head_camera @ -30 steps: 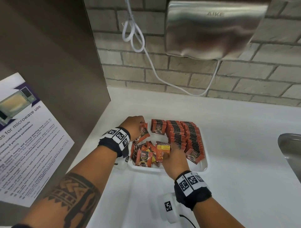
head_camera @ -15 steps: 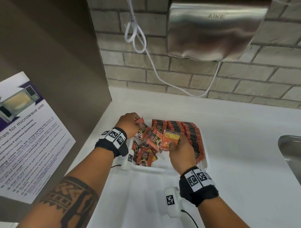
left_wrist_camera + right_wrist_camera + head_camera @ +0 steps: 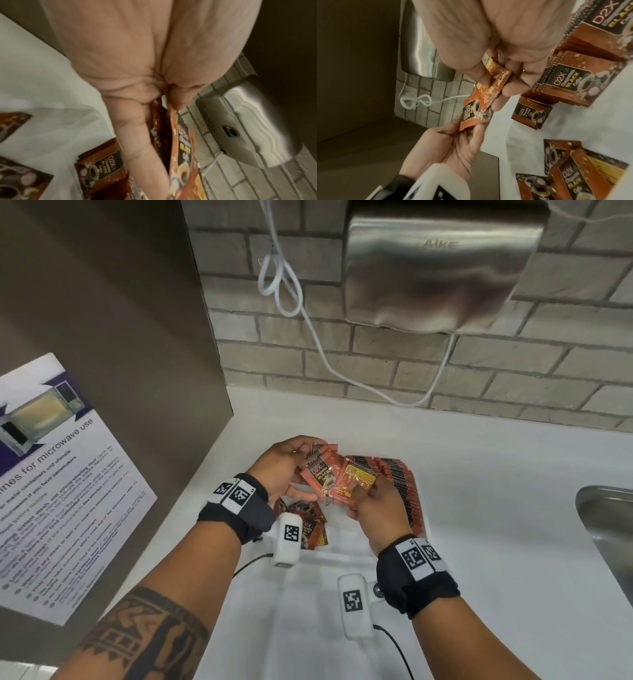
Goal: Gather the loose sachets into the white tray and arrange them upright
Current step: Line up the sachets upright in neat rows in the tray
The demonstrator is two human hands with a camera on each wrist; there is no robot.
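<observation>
At frame centre, the left hand [image 3: 284, 465] and right hand [image 3: 375, 508] both pinch sachets [image 3: 337, 479] above the tray [image 3: 346, 554], beside an upright row [image 3: 399, 484].

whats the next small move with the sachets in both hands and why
Probably square the sachets into one stack. The left hand pinches a fanned bundle of D2X coffee sachets and the right hand pinches another sachet overlapping it, both above the white tray. An upright row already stands there; loose sachets remain.
</observation>
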